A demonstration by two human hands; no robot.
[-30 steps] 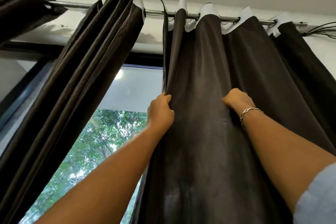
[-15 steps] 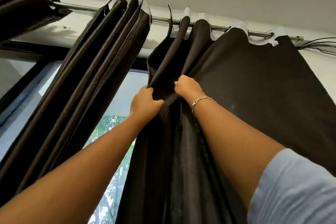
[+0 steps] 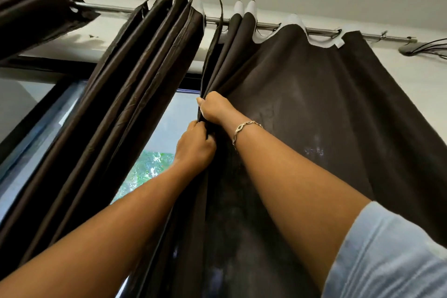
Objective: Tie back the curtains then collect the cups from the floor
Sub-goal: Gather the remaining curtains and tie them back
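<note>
A slim silver metal curtain rod [image 3: 108,8] runs along the wall just under the ceiling. Three dark brown fabric curtains hang from it. The far-left curtain [image 3: 36,9] is bunched up, the middle curtain [image 3: 145,68] is gathered in tight pleats, and the right curtain [image 3: 326,104], white-lined at its top edge, is partly spread. A grey bracket [image 3: 408,47] holds the rod's right end.

Both hands gripped the gathered leading edge of the right-hand curtain [image 3: 314,109], the right hand [image 3: 215,107] just above the left hand [image 3: 196,146] (a bracelet [image 3: 244,128] circled the right wrist). The curtain hung from a metal rod [image 3: 319,31] beside another bunched curtain [image 3: 135,75].
</note>
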